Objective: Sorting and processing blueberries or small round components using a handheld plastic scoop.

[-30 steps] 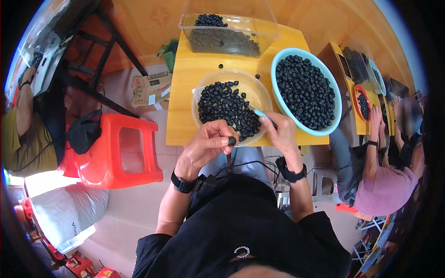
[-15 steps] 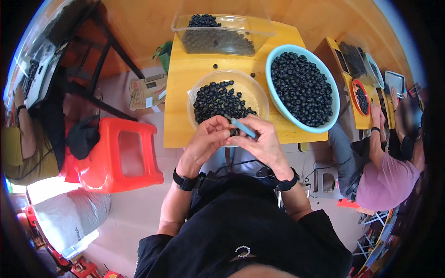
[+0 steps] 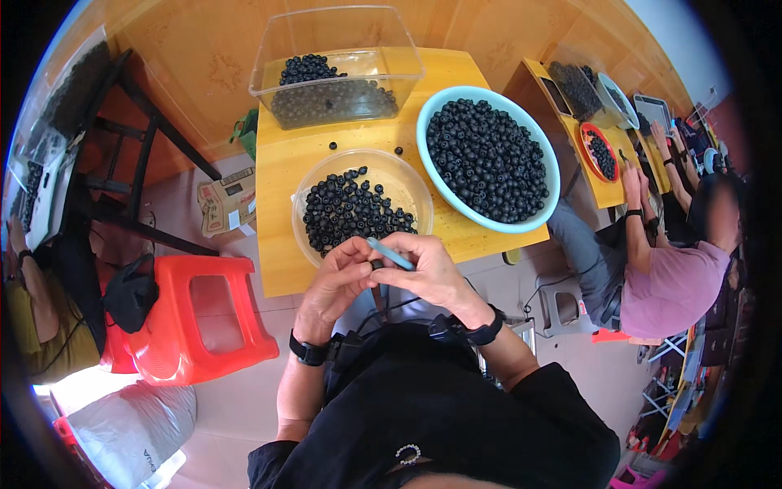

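Observation:
Just in front of the table's near edge, my left hand (image 3: 330, 285) pinches a small round black bead (image 3: 376, 265) between thumb and fingers. Closed around a slim blue-grey handled tool (image 3: 392, 254), my right hand (image 3: 433, 273) meets the left at the bead; the tool's working tip is too small to make out. Right beyond my fingers stands a clear round tub (image 3: 425, 204) partly filled with similar black beads (image 3: 350, 204). A light-blue basin (image 3: 555, 183), heaped with the same beads, sits to its right.
A clear rectangular bin (image 3: 338, 24) with more beads stands at the table's far side. Two loose beads lie on the yellow table (image 3: 281, 171). At left is a red stool (image 3: 175, 326); a co-worker in a pink shirt (image 3: 676, 281) sits at right.
The view has shifted, so the table and tubs appear further left and lower. My hands stay together with the bead and tool; their grip looks nearly the same.

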Action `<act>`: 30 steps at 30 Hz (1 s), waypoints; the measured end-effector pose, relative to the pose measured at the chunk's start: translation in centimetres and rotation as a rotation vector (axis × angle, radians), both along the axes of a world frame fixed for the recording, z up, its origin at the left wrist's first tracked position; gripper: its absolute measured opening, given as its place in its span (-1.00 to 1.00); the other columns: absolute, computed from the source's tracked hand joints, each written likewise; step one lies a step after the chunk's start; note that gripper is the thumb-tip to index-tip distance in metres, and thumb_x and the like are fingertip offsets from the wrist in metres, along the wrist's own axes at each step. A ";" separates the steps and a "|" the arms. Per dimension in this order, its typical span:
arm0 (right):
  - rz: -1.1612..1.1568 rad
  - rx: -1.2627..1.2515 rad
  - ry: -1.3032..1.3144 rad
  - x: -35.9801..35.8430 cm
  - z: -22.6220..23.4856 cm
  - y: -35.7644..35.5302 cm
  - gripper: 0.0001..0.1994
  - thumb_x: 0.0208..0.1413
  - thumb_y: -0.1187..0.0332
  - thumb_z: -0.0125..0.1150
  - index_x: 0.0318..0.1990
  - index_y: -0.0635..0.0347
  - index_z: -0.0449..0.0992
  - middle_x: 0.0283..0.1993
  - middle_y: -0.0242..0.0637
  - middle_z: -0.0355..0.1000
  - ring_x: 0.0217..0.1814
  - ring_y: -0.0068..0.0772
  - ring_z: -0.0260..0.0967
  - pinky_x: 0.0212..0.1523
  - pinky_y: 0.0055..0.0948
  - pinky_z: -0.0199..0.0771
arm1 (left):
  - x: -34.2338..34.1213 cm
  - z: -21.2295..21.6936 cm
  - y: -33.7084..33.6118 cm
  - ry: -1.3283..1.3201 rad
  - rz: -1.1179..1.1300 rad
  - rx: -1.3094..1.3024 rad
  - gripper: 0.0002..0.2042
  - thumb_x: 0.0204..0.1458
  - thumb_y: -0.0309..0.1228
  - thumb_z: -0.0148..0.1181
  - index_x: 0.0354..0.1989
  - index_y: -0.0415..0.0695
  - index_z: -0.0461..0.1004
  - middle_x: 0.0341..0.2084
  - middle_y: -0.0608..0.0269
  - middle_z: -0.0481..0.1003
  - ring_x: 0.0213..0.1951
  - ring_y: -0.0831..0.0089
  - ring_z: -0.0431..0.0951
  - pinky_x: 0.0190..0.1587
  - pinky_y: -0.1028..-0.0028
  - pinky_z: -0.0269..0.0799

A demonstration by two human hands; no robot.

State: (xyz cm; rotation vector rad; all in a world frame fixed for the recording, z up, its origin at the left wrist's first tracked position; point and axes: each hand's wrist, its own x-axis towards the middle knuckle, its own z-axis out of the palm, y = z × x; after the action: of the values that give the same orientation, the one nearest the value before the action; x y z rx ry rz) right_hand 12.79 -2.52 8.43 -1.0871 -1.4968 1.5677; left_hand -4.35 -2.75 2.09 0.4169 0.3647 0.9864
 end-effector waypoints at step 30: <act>-0.687 0.163 -0.068 8.4 0.5 2.3 -0.83 0.00 0.48 0.18 -0.22 0.21 0.55 -0.42 -0.56 0.41 -0.57 -0.85 0.08 -0.58 -0.77 -0.01 | -1.6 -0.3 0.6 0.613 0.282 0.116 -0.88 0.02 -0.50 0.14 -0.26 -0.23 0.45 -0.41 0.26 0.50 -0.40 0.57 0.50 -0.28 0.59 0.45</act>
State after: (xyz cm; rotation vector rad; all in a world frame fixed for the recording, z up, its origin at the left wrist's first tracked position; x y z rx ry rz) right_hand 21.15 -0.19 8.94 -1.3760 -1.0922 0.9235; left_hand -5.94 -2.16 1.77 0.7916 0.9416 1.1450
